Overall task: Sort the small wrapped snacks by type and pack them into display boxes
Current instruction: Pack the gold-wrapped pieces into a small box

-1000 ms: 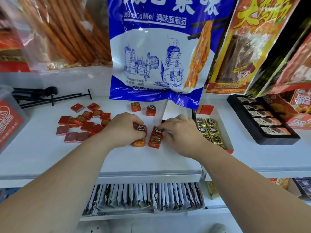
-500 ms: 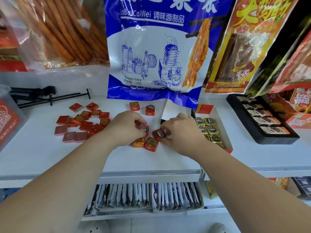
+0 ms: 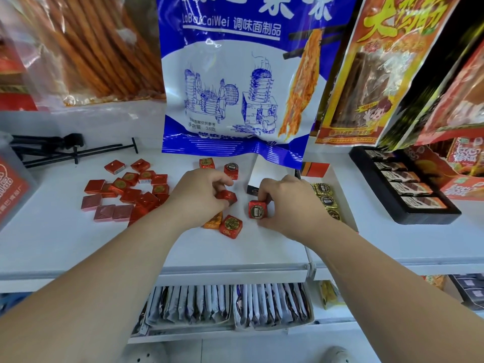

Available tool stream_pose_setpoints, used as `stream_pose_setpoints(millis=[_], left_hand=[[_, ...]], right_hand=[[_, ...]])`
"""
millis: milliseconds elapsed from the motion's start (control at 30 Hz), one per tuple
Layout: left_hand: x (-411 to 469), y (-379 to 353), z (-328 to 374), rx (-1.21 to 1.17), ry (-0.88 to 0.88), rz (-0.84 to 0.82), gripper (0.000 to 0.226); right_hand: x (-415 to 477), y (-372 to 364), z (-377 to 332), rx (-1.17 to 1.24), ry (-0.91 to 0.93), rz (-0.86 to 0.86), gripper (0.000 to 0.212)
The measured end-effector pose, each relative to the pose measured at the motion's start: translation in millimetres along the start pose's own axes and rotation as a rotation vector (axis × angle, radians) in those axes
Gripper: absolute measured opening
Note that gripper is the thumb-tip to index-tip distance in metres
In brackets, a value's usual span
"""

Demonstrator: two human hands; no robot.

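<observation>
"On the shelf, which step had you in hand?"

"Sorting. My left hand (image 3: 204, 195) was curled round one red cube (image 3: 227, 197). My right hand (image 3: 282, 203) pinched a second cube (image 3: 258, 209) by its sides, label towards me. Both cubes were near the middle of the shelf (image 3: 78, 244), a little apart. I couldn't tell whether either touched it."

"And the rest?"

"A third cube (image 3: 231, 226) and an orange piece (image 3: 213, 221) lay just in front of my left hand, with two back cubes (image 3: 231, 171) beyond it. Flat red squares (image 3: 125, 192) were heaped well off to the left. The box (image 3: 343, 200) stood just right of my right hand, with gold pieces (image 3: 324, 189) in a row inside."

"Next move?"

"I judged the cubes wanted gathering as one type, then carrying to a box. I couldn't tell whether they belonged beside the gold ones. Foil looked slick, so I'd have pinched opposite faces firmly and lifted low over the box wall."
</observation>
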State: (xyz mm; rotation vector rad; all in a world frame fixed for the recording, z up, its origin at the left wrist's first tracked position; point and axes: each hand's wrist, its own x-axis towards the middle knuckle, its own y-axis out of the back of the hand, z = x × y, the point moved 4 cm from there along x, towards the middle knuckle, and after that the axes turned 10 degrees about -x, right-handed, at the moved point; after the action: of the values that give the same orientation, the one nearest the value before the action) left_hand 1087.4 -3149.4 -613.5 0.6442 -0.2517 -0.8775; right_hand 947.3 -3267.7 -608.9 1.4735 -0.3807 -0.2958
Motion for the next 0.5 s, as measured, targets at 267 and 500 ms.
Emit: stream_pose_setpoints(millis=[267,500], left_hand=[[-6,-8,3,-0.014,-0.078,-0.162,0.033],[-2,-12,-2,0.012,-0.021,-0.196,0.046]], right_hand=[[-3,-2,4,0.080,0.090,-0.050,0.043],[-10,-1,2,0.232,0.195,-0.091,0.033]])
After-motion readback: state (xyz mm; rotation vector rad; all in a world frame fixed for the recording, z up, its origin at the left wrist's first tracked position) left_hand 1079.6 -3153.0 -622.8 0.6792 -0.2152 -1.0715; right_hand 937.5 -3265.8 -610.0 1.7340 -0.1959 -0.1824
